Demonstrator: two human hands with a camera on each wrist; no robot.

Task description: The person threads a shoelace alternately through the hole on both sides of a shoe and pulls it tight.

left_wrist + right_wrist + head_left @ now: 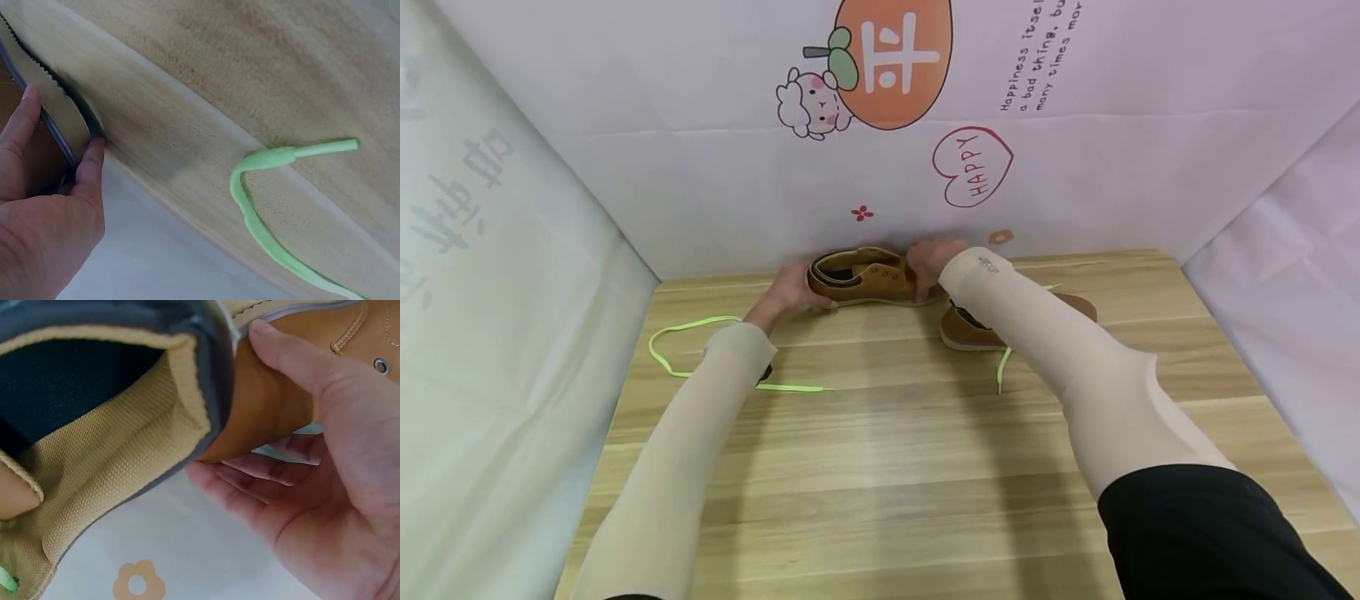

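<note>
A brown shoe stands at the table's far edge by the white cloth, its opening up and its toe to the right. Its eyelets show no lace. My left hand grips the heel, thumb on the near side; the left wrist view shows fingertips against the sole edge. At the toe end, my right hand holds the shoe with thumb and fingers on opposite sides. A second brown shoe, bearing a yellow-green lace, sits to the right, partly hidden under my right forearm. Its dark-lined opening fills the right wrist view's left side.
A loose yellow-green shoelace lies curved on the wooden table, partly beneath my left forearm. A printed white cloth rises behind the table, with more cloth at both sides. One lace end trails from the second shoe.
</note>
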